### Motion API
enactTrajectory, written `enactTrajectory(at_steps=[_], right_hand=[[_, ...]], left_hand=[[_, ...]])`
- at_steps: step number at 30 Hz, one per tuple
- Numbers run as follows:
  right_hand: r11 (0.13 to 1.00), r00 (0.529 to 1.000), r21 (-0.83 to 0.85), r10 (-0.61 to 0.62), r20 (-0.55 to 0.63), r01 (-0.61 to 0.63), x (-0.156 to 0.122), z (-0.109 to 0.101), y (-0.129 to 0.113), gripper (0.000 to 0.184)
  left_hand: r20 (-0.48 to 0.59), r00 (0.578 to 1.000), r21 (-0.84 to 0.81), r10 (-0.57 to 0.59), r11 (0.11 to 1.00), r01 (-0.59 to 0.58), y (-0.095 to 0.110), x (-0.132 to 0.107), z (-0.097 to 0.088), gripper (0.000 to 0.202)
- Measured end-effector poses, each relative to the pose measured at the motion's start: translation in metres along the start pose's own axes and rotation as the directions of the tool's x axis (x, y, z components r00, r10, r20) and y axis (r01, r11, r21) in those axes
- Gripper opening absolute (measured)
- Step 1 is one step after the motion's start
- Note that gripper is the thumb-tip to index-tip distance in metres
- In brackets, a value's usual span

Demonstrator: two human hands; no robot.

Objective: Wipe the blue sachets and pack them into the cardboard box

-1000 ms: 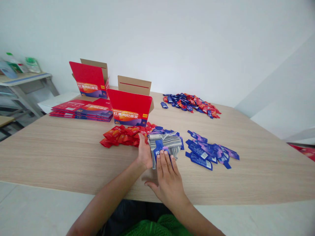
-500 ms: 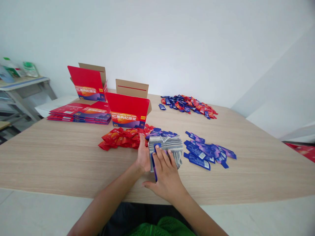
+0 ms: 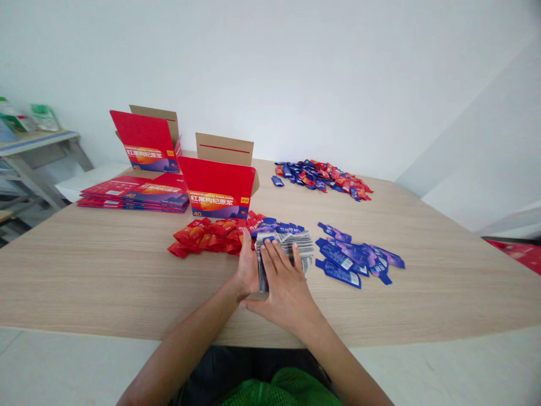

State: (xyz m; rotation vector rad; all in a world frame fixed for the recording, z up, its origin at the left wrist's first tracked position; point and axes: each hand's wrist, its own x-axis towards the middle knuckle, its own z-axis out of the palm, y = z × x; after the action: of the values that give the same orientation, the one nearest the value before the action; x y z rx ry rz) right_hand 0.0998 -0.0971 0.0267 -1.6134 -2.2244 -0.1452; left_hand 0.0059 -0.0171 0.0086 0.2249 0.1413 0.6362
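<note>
My left hand [image 3: 247,269] is at the left edge of a grey-and-white striped cloth [image 3: 303,248], its thumb pointing up. The cloth hides its other fingers. My right hand [image 3: 285,287] lies palm down over the cloth with its fingers stretched out. Under those fingertips the end of a blue sachet [image 3: 267,239] shows; the rest of it is covered. Just beyond the cloth lies a row of blue-purple sachets [image 3: 281,227]. A heap of red sachets [image 3: 211,234] lies to their left. Several blue-purple sachets [image 3: 353,256] are spread to the right.
Two red cartons [image 3: 217,186] [image 3: 146,135] stand with flaps up at the back left. Flattened red cartons [image 3: 135,192] are stacked beside them. A mixed pile of red and blue sachets [image 3: 325,176] lies at the back. A side table [image 3: 38,141] holds a bottle and packets.
My right hand has slid slightly forward over the cloth, and the blue sachet is now mostly hidden beneath it. My left hand stays at the cloth's edge. The view has shifted slightly.
</note>
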Motion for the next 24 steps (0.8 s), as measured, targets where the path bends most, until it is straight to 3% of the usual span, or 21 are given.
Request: enactTrajectory(at_steps=[9, 12, 15, 20, 24], right_hand=[[1.000, 1.000, -0.020, 0.000, 0.006, 0.000, 0.025, 0.006, 0.005, 0.113], [1.000, 1.000, -0.013, 0.008, -0.004, -0.008, 0.025, 0.009, 0.004, 0.114], [1.000, 1.000, 0.007, -0.012, -0.008, 0.012, 0.018, 0.010, 0.004, 0.114], [0.994, 0.994, 0.029, -0.109, -0.003, 0.109, -0.008, 0.017, 0.003, 0.111], [0.980, 0.980, 0.013, -0.199, -0.006, 0.199, -0.025, 0.026, 0.003, 0.099]], left_hand=[[-0.051, 0.994, -0.035, 0.094, 0.995, -0.096, 0.009, 0.005, -0.002, 0.091], [-0.051, 0.996, -0.034, 0.078, 0.996, -0.080, 0.010, 0.003, 0.002, 0.094], [-0.061, 0.997, -0.042, 0.053, 0.998, -0.055, 0.009, 0.002, 0.001, 0.103], [-0.116, 0.977, -0.072, 0.180, 0.979, -0.189, 0.013, 0.007, -0.006, 0.105], [-0.112, 0.973, -0.082, 0.202, 0.974, -0.211, 0.015, 0.010, -0.008, 0.106]])
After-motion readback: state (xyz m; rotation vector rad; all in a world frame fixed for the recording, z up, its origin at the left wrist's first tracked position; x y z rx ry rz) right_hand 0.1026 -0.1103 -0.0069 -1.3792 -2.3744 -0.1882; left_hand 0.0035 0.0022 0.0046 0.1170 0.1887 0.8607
